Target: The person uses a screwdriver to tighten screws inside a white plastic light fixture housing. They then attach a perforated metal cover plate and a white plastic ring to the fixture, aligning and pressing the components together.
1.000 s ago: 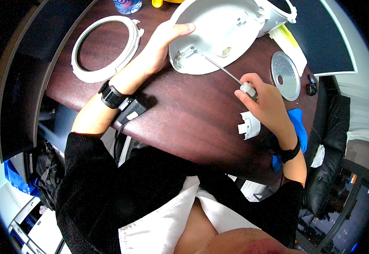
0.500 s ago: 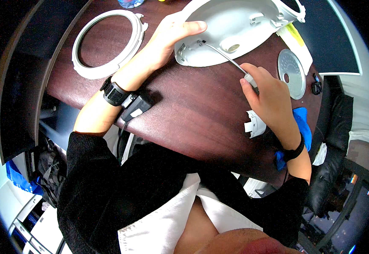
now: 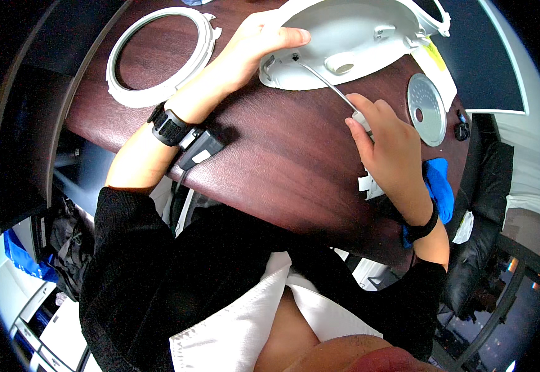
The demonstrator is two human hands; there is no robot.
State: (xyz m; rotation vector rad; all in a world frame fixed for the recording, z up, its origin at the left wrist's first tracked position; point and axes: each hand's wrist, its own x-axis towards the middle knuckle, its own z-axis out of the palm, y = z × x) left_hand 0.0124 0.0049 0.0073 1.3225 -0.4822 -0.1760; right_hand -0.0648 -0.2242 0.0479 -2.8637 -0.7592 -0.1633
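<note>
A white curved plastic housing (image 3: 344, 37) is tilted at the far side of the table, its hollow inside turned toward me. My left hand (image 3: 251, 46) grips its left rim, the thumb laid over the inner side and the other fingers hidden behind. In my right hand (image 3: 391, 136) is a screwdriver (image 3: 325, 82), held by its pale handle. Its metal shaft slants up and left into the housing, and the tip meets a small dark spot near the lower left edge. Whether a screw sits there is too small to tell.
On the brown table (image 3: 276, 161) lie a white plastic ring (image 3: 118, 87) at left and a perforated grey disc (image 3: 427, 111) at right. A small white plastic piece (image 3: 369, 185) and a blue cloth (image 3: 438, 192) are by my right wrist. A black cabled device (image 3: 200, 150) sits beside my left wrist.
The housing has shifted slightly, its lower edge now a little higher. My right hand and the screwdriver have moved slightly to the left. Both hands keep their holds.
</note>
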